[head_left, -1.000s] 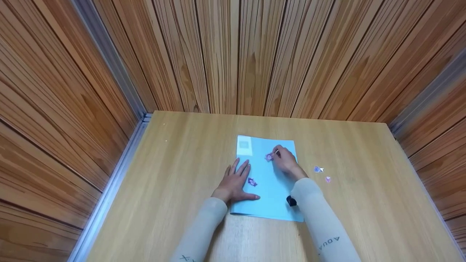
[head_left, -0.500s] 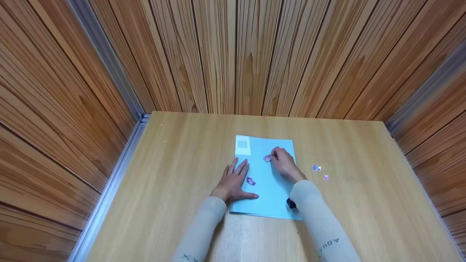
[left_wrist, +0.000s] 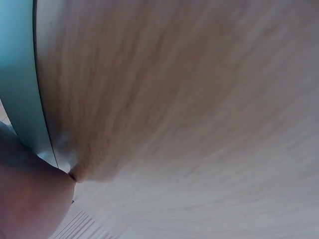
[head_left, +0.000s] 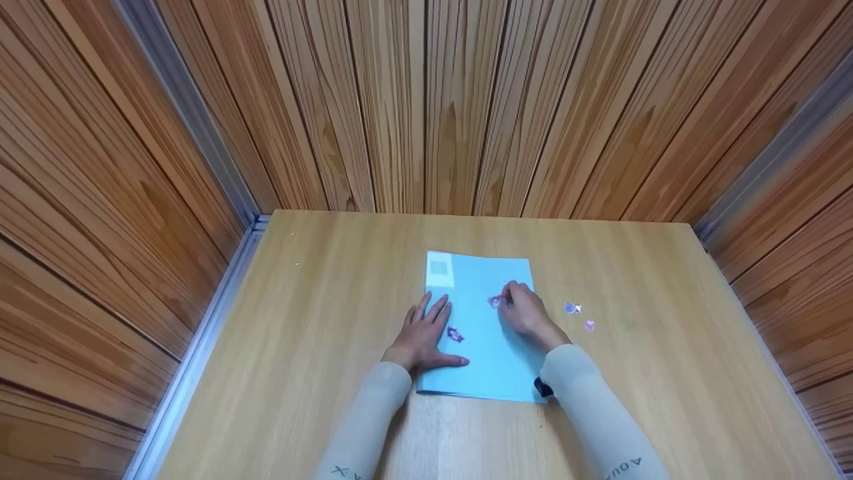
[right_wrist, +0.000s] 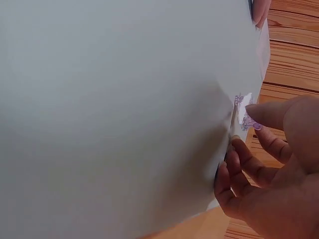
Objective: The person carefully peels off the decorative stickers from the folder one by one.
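Note:
A light blue booklet or folder (head_left: 490, 373) lies on the table, a white label (head_left: 439, 269) at its far left corner. Over its left side rests my left hand (head_left: 423, 339), fingers spread. A small purple sticker-like cutout (head_left: 455, 334) lies on the cover beside that hand's thumb. My right hand (head_left: 526, 313) is over the cover's upper right and pinches another purple sticker (right_wrist: 242, 110) between thumb and forefinger; the right wrist view shows its white patch, with the other fingers curled near the cover. The left wrist view catches only part of the left hand (left_wrist: 35, 204) by the booklet's edge.
Right of the booklet, a bluish cutout (head_left: 572, 308) and a small pink one (head_left: 589, 325) lie on the wooden table (head_left: 320, 320). Wood-panelled walls (head_left: 453, 107) enclose the table at the back and sides. A black wrist device (head_left: 543, 387) shows at the right sleeve.
My right hand has shifted slightly nearer and to the right over the cover, still pinching the purple sticker. The left hand stays in place. The head view has shifted a little.

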### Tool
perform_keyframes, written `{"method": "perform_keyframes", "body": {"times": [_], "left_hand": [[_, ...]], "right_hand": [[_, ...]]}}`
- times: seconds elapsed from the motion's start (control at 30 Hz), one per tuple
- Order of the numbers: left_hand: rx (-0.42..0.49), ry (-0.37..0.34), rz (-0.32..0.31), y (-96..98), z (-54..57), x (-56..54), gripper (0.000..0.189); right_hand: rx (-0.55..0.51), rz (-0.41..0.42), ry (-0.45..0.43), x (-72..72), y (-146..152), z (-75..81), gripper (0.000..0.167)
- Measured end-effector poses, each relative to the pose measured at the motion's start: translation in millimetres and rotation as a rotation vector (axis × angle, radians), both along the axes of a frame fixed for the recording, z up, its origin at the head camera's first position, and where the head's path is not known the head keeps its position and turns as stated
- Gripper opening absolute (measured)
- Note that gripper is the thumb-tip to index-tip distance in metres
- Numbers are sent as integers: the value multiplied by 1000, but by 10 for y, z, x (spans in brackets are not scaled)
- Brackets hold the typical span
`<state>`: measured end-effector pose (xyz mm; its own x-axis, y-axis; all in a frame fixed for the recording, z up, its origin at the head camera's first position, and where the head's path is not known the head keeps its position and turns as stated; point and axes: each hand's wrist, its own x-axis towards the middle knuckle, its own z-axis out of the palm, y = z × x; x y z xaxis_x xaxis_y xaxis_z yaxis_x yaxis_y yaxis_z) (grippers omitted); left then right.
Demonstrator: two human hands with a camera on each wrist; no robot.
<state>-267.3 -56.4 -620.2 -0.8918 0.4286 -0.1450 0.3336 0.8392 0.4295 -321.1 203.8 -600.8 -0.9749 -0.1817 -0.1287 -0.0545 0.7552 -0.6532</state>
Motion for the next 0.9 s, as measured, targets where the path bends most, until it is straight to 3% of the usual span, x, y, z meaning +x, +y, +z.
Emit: {"method": "perform_keyframes", "body": {"times": [0.27, 0.5, 0.9], "left_hand": [[17, -3, 0, -17, -6, -3, 119], [-23, -9, -5, 3, -45, -50, 119], [4, -20, -5, -1, -10, -25, 119]], "right_hand": [[-82, -30, -70, 136, 193, -9, 24], [-52, -16, 22, 327, 379, -22, 24], [-83, 1, 12, 612, 684, 55, 23]]}}
